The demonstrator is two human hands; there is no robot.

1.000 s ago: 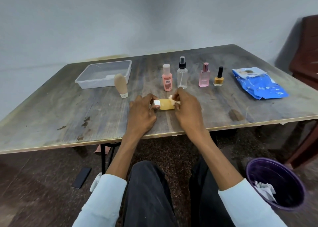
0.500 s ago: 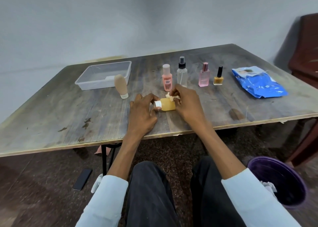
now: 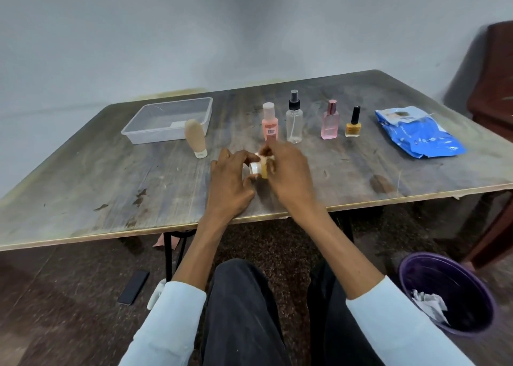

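A small yellow bottle (image 3: 263,171) with a white cap (image 3: 254,168) lies between my two hands near the table's front middle. My left hand (image 3: 230,185) holds its capped end with curled fingers. My right hand (image 3: 288,175) covers the bottle's body and pinches a crumpled pale tissue (image 3: 265,158) against it. Most of the bottle is hidden under my right hand.
On the wooden table (image 3: 111,188) stand a beige tube (image 3: 195,138), a clear plastic tray (image 3: 166,121), a peach bottle (image 3: 269,124), a clear spray bottle (image 3: 294,118), a pink perfume bottle (image 3: 330,121), yellow nail polish (image 3: 353,124) and a blue packet (image 3: 419,135). A purple bin (image 3: 444,293) and a phone (image 3: 133,287) sit on the floor.
My right hand has slid left over the bottle, hiding most of its yellow body. The bottle has turned so its cap faces me more.
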